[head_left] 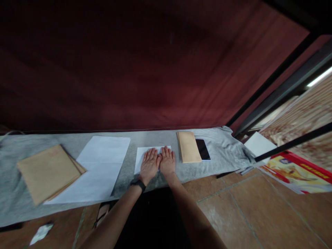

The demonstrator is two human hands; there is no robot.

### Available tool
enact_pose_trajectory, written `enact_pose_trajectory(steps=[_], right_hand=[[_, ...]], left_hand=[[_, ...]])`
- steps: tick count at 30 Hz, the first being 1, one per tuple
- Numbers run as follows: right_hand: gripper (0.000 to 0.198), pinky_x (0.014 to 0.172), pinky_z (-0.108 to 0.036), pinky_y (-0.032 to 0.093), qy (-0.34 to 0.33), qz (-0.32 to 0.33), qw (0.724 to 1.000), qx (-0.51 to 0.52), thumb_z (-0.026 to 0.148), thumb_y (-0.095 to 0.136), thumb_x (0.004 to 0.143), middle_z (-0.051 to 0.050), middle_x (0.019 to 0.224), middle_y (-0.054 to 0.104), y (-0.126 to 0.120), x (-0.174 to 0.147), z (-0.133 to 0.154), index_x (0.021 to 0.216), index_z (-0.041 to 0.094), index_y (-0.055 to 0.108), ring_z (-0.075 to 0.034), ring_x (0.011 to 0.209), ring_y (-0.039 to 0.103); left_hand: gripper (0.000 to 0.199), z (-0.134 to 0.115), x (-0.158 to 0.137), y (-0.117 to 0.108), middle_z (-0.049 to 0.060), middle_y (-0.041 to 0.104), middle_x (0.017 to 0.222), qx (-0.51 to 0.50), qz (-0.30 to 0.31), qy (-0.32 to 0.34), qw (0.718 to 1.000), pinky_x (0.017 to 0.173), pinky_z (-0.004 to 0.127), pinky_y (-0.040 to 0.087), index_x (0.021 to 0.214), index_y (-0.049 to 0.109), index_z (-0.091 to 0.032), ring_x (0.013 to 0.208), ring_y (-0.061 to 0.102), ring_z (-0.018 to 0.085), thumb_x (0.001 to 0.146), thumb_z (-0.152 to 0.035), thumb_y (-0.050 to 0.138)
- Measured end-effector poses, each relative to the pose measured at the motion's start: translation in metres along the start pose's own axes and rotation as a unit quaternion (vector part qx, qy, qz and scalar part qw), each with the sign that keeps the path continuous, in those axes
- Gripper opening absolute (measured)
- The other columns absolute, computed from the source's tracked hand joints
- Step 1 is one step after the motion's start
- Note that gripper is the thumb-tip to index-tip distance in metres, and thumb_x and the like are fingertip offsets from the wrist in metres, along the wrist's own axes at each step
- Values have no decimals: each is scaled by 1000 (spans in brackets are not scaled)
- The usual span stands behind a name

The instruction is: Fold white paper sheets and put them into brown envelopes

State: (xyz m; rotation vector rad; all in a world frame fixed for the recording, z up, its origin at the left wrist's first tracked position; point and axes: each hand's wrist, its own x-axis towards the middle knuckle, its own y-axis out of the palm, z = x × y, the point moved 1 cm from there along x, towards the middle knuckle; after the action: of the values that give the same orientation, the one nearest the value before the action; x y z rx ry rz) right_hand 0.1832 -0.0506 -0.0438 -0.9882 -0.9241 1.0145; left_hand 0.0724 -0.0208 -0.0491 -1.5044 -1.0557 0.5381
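Note:
Both palms lie flat on a small white sheet of paper (139, 159) in the middle of the cloth-covered surface. My left hand (149, 164), with a dark band at its wrist, has its fingers stretched forward over the sheet. Beside it, thumbs close together, my right hand (167, 161) rests with its fingers straight too. Much of the paper is hidden beneath them; whether it is folded I cannot tell. Just right of the hands is a small stack of brown envelopes (190, 148), partly over a dark-screened phone (203, 149).
Larger white sheets (103, 159) with a crease lie to the left, partly beneath a pile of brown envelopes (49, 169). Grey cloth (220, 148) covers the long narrow surface. Behind it hangs a dark red curtain (129, 86). A colourful box (298, 173) is on the right by a black metal frame.

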Motion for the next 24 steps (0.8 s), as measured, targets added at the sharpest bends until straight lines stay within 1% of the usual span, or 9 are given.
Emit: enact_pose_trajectory(steps=[3, 7, 12, 17, 21, 24], right_hand=[[50, 120, -48, 22, 0, 0, 1000, -1, 30, 34, 105, -12, 160, 33, 0, 0, 0, 153, 16, 38, -25, 149, 29], [51, 119, -49, 23, 5, -14, 1000, 2, 31, 37, 103, -13, 158, 36, 2, 0, 0, 152, 15, 40, -27, 148, 32], [49, 119, -50, 24, 10, -31, 999, 9, 34, 35, 105, -13, 156, 40, 5, 1, -1, 150, 16, 43, -27, 147, 35], [50, 119, -49, 24, 11, -31, 999, 5, 34, 34, 105, -12, 157, 38, 5, 0, -1, 151, 16, 42, -26, 148, 33], [50, 120, -49, 24, 16, -32, 999, 2, 34, 35, 105, -13, 157, 38, 4, 0, -1, 151, 15, 41, -27, 148, 33], [50, 119, -51, 24, 16, -34, 999, 1, 33, 36, 105, -15, 156, 40, 3, 0, -1, 151, 13, 42, -28, 147, 34]], left_hand=[[58, -1, 7, 4, 13, 48, 152, -1, 4, -9, 1000, 121, 47, 26, 148, 45, -10, 147, 35, 25, 101, -36, 23], [60, 9, 9, 6, 16, 42, 155, 12, -1, -21, 1000, 122, 45, 23, 149, 43, -6, 148, 32, 25, 100, -35, 24], [61, 21, 4, 2, 18, 38, 157, 38, -6, -31, 999, 123, 47, 20, 149, 40, -2, 149, 30, 27, 100, -33, 23], [60, 29, -5, -1, 19, 38, 157, 49, -24, -65, 996, 123, 47, 19, 149, 39, -2, 150, 27, 27, 99, -33, 26], [60, 32, -12, -3, 19, 38, 157, 56, -35, -73, 995, 123, 47, 21, 150, 38, -3, 151, 26, 27, 99, -33, 28], [60, 31, -13, -5, 19, 38, 157, 63, -31, -72, 995, 123, 48, 20, 150, 38, -3, 150, 27, 28, 98, -32, 29]])
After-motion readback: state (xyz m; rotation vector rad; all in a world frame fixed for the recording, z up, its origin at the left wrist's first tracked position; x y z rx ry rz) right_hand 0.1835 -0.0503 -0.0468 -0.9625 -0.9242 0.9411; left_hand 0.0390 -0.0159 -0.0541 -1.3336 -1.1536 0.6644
